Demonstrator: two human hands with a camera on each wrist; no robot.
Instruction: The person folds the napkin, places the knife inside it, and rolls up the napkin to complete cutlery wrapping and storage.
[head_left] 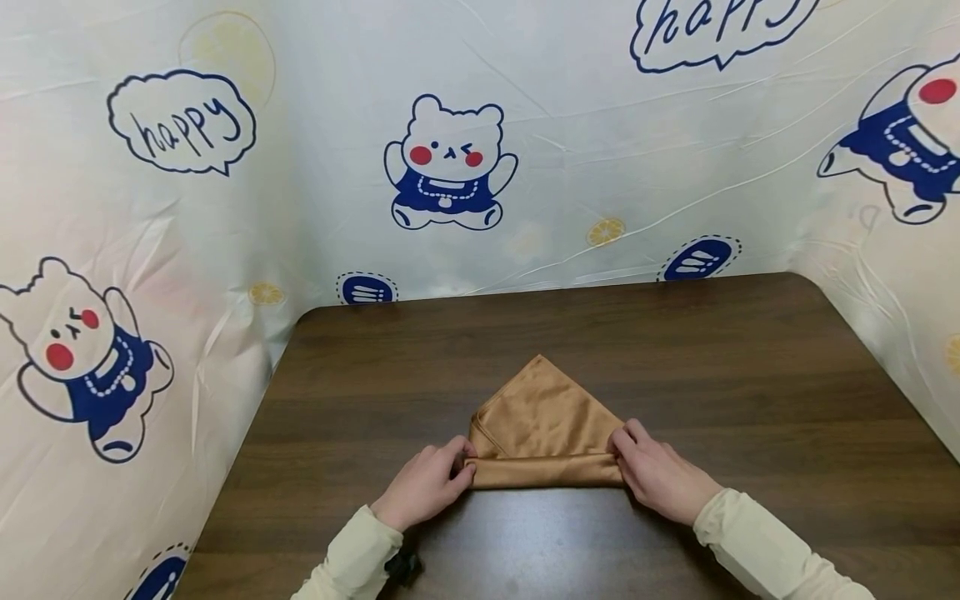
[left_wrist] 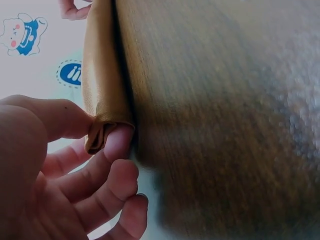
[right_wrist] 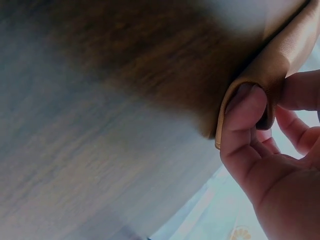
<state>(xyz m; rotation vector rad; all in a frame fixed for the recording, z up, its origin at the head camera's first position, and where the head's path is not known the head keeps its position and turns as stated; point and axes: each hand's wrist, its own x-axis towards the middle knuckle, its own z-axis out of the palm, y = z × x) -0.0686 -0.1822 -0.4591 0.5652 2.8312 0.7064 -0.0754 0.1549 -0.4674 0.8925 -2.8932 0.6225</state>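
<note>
A shiny golden-brown cloth (head_left: 551,408) lies on the table, its point facing away from me and its near edge folded into a flat roll. My left hand (head_left: 431,482) pinches the left end of that roll; in the left wrist view the thumb presses from above while a fingertip sits inside the folded end (left_wrist: 107,112). At the other end, my right hand (head_left: 660,471) grips the roll between thumb and fingers. The right wrist view shows a fingertip tucked within the curled layer of the cloth (right_wrist: 285,55).
The dark wooden table (head_left: 360,375) has rounded far corners. Pale curtains (head_left: 322,167) printed with bears and "happy" bubbles stand behind it and on both sides. A small dark object (head_left: 405,567) shows by the left sleeve.
</note>
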